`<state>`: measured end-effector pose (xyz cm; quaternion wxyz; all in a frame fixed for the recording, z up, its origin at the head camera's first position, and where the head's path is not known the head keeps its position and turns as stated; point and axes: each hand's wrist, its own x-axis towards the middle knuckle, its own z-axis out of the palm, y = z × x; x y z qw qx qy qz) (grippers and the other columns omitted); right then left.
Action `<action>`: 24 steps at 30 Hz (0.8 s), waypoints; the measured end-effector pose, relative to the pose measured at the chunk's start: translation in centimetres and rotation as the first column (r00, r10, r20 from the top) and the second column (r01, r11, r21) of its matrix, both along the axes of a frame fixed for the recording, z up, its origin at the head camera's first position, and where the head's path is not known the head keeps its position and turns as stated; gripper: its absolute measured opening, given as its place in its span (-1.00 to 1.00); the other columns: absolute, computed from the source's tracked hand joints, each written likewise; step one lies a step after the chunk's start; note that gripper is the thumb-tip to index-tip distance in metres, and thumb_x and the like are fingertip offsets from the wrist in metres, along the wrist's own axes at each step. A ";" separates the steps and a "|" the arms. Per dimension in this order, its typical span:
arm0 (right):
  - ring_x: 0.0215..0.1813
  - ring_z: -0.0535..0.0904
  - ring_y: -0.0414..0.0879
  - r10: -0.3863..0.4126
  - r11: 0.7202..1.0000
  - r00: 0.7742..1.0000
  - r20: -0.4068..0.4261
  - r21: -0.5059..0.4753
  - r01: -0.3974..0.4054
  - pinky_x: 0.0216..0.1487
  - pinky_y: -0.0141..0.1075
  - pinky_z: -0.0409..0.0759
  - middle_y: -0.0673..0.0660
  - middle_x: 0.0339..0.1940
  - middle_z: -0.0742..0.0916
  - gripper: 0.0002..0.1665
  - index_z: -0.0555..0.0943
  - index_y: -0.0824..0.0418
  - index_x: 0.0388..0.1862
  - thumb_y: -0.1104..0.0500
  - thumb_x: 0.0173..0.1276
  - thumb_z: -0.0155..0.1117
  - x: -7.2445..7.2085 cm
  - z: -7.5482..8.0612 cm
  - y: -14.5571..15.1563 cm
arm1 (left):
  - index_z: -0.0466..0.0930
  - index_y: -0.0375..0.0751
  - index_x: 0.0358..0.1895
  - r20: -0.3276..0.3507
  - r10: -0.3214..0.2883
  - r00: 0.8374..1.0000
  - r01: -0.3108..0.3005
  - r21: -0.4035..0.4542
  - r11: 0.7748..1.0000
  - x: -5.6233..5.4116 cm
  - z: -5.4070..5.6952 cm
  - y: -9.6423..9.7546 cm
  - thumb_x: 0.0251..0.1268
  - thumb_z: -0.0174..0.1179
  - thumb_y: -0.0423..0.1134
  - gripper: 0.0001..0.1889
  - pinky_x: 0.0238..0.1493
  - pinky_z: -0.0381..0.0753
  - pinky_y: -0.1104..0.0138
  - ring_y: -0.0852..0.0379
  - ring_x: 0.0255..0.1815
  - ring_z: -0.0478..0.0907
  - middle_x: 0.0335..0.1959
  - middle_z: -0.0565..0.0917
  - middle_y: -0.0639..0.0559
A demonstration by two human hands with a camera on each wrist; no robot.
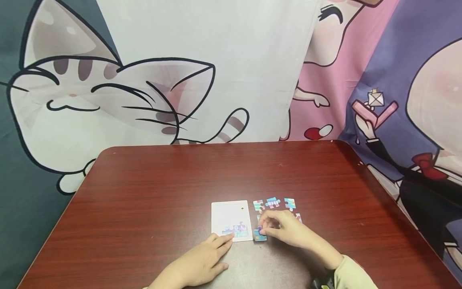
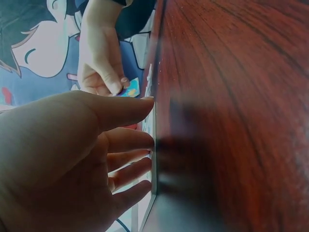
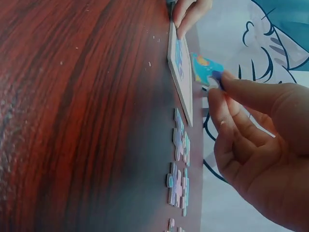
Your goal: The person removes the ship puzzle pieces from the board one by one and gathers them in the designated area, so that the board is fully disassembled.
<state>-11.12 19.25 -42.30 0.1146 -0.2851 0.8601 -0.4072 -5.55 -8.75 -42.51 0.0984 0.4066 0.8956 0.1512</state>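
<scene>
Between thumb and fingertips my right hand (image 1: 285, 228) pinches a blue puzzle piece (image 3: 206, 70) with a yellow-orange patch, held up beside the puzzle board. My left hand (image 1: 202, 259) lies at the near left corner of the white puzzle board (image 1: 229, 210), its fingers extended and the fingertips on the board's near edge. Some joined pieces (image 1: 236, 230) in purple and light blue cover the near part of the board; the rest of its face is plain white with a small dark dot near the far right corner.
Several loose puzzle pieces (image 1: 273, 202) lie right of the board, some partly hidden behind my right hand. The red-brown wooden table (image 1: 144, 192) reaches back to a cloth backdrop (image 1: 252, 60) printed with cartoon figures.
</scene>
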 end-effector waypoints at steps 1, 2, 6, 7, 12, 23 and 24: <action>-0.41 0.50 -0.33 -0.001 1.000 1.000 -0.002 0.007 0.001 -0.43 -0.45 0.51 -0.16 -0.48 0.64 -0.88 0.56 -0.01 -0.34 0.16 0.19 0.35 0.0 0.0 0.0 | 0.31 -0.32 0.32 0.000 0.001 1.000 -0.001 0.001 1.000 0.0 0.0 0.0 0.35 0.02 -0.05 -0.44 0.10 0.49 0.34 0.25 0.07 0.30 0.38 0.29 -0.03; -0.40 0.50 -0.33 0.000 1.000 1.000 -0.007 0.012 0.000 -0.43 -0.45 0.51 -0.16 -0.48 0.64 -0.87 0.56 0.00 -0.34 0.17 0.18 0.35 0.0 -0.1 0.1 | 0.30 -0.32 0.32 -0.001 0.001 1.000 -0.001 0.002 1.000 0.0 0.0 0.0 0.35 0.02 -0.06 -0.44 0.10 0.48 0.34 0.25 0.07 0.29 0.38 0.29 -0.03; -0.40 0.51 -0.35 0.000 0.999 1.000 -0.005 0.034 0.000 -0.42 -0.45 0.52 -0.14 -0.49 0.64 -0.86 0.56 0.05 -0.35 0.22 0.17 0.35 0.1 -0.1 0.4 | 0.30 -0.32 0.32 0.001 -0.002 1.000 0.002 0.008 1.000 -0.1 0.0 0.0 0.36 0.02 -0.07 -0.44 0.09 0.49 0.35 0.26 0.06 0.29 0.38 0.29 -0.03; -0.41 0.51 -0.35 0.001 0.999 1.000 -0.006 0.034 -0.001 -0.42 -0.45 0.53 -0.14 -0.49 0.64 -0.87 0.56 0.06 -0.35 0.23 0.17 0.35 0.0 -0.1 0.5 | 0.30 -0.33 0.32 -0.004 -0.005 1.000 0.005 0.010 1.000 -0.1 0.0 0.0 0.36 0.02 -0.07 -0.44 0.08 0.49 0.35 0.26 0.07 0.29 0.38 0.29 -0.03; -0.41 0.52 -0.35 0.015 1.000 1.000 -0.017 0.012 -0.015 -0.39 -0.44 0.53 -0.12 -0.50 0.65 -0.89 0.56 0.09 -0.37 0.23 0.18 0.35 -0.1 -0.1 0.8 | 0.30 -0.33 0.32 -0.003 -0.008 1.000 0.008 0.008 1.000 -0.2 0.1 0.0 0.36 0.02 -0.09 -0.45 0.09 0.49 0.34 0.25 0.08 0.28 0.39 0.28 -0.04; -0.44 0.48 -0.39 -0.008 0.995 0.999 -0.039 0.098 0.011 -0.42 -0.48 0.51 -0.15 -0.53 0.63 -0.86 0.55 0.11 -0.38 0.24 0.14 0.36 0.2 -0.6 0.8 | 0.31 -0.34 0.31 -0.015 0.003 1.000 -0.003 0.015 1.000 0.0 0.1 0.0 0.35 0.03 -0.09 -0.45 0.11 0.50 0.32 0.23 0.10 0.31 0.38 0.30 -0.05; -0.44 0.48 -0.39 -0.009 0.994 0.999 -0.035 0.107 0.013 -0.42 -0.48 0.51 -0.15 -0.53 0.63 -0.86 0.55 0.12 -0.37 0.25 0.14 0.36 0.2 -0.7 0.7 | 0.31 -0.33 0.31 -0.015 0.004 1.000 -0.004 0.013 1.000 0.1 0.1 0.0 0.35 0.03 -0.09 -0.45 0.11 0.50 0.32 0.23 0.10 0.31 0.38 0.29 -0.04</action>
